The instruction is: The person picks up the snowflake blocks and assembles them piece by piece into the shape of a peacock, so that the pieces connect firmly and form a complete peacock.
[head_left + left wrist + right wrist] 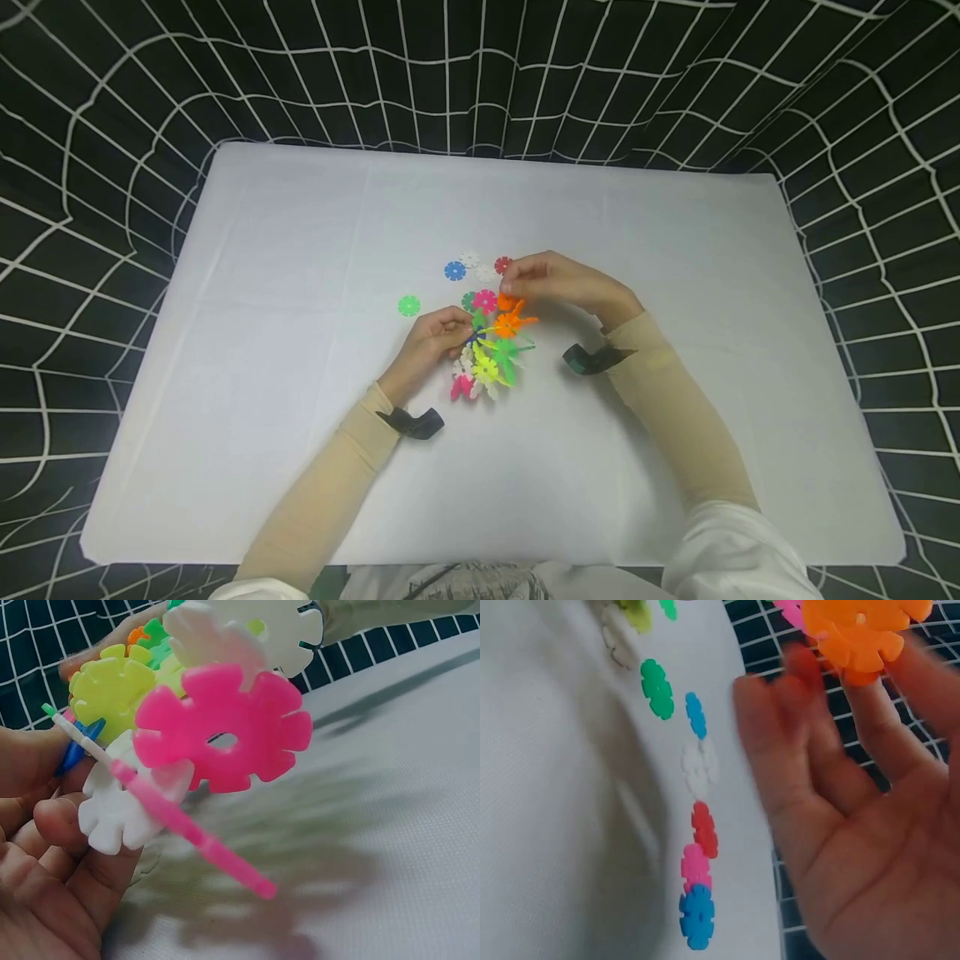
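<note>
A cluster of joined plastic snowflake discs, with a yellow disc point(486, 369), a green disc point(505, 352) and a pink disc point(223, 731) among them, is held up by my left hand point(433, 335). The left thumb and fingers pinch a blue disc point(79, 747) at the cluster's left side. On the far right side, my right hand point(566, 282) pinches an orange disc point(862, 634) between thumb and fingertips. That disc lies against another orange disc point(507, 325) of the cluster; whether they interlock I cannot tell.
Loose discs lie on the white table point(262, 233): a light green disc point(408, 306) left of the cluster, and a blue disc point(454, 270), white discs point(470, 260) and a red disc point(503, 265) beyond it. Dark netted cloth point(480, 79) surrounds the table.
</note>
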`<state>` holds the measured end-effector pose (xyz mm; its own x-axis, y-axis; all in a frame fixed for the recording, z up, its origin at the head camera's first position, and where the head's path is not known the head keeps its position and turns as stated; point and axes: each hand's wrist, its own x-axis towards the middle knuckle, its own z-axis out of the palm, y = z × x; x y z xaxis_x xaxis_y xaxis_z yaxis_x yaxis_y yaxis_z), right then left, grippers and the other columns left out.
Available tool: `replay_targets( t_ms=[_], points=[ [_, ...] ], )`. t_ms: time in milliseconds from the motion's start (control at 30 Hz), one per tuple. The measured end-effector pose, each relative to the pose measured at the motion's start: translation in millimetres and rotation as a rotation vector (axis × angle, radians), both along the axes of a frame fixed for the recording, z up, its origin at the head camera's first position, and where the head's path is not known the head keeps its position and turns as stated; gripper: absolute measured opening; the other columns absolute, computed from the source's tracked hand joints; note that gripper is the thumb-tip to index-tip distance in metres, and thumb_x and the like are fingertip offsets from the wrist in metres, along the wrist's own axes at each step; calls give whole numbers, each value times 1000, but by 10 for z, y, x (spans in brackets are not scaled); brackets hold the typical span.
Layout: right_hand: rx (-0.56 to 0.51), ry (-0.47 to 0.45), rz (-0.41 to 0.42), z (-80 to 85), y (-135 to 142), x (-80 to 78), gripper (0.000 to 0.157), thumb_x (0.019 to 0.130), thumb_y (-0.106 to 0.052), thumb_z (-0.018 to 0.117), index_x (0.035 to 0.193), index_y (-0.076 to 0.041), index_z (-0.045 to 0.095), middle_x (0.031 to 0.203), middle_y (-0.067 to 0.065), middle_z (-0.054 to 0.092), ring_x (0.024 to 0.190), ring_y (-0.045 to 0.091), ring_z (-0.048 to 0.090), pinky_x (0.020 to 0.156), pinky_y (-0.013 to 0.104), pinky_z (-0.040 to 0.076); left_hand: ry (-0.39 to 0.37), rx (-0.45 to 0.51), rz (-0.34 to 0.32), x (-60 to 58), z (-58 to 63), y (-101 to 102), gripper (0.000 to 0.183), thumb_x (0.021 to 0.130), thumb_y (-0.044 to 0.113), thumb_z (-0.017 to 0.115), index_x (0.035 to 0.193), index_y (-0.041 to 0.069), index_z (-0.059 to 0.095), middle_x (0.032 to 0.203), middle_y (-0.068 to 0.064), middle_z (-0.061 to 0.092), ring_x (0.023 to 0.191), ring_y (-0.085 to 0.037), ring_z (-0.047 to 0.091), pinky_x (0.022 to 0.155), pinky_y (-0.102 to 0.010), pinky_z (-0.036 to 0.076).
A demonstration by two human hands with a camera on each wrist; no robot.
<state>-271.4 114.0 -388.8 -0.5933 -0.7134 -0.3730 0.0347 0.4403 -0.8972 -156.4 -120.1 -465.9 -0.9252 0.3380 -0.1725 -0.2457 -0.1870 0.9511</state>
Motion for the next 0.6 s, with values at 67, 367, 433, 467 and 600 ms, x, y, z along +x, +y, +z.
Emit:
replay_targets(
  t_ms=[67,367,433,467,600],
  points=[
    [0,23,-44,6,-19,9,15,100,-19,63,97,-5,68,92,4,70,107,27,64,95,39,55,-5,5,-4,-1,12,1,16,98,4,54,111,-3,61,71,5,53,64,-9,45,64,-18,42],
    [140,204,-174,186,-170,155,14,98,-19,67,108,-9,68,93,12,69,64,26,59,54,28,55,0,-5,-11,8,23,-2,20,99,6,53,114,-5,60,70,5,52,65,-9,45,64,-19,42],
    [158,219,-164,217,-176,172,15,98,-18,68,109,-9,68,97,11,70,74,30,64,61,29,59,-2,-6,-13,7,18,-6,20,99,6,53,114,-5,60,70,5,52,65,-9,45,64,-19,42],
    [163,218,-160,231,-172,178,14,97,-16,68,110,-9,69,99,10,70,78,31,66,64,29,60,-4,-7,-14,6,19,-8,20,99,6,53,114,-4,60,70,5,52,65,-9,45,64,-19,42],
    [161,194,-141,261,-134,175,11,97,-14,68,107,-9,70,100,10,71,88,38,69,71,33,63,-9,-5,-14,2,14,-14,19,99,7,54,114,-4,61,70,6,52,65,-9,45,63,-18,41]
  ],
)
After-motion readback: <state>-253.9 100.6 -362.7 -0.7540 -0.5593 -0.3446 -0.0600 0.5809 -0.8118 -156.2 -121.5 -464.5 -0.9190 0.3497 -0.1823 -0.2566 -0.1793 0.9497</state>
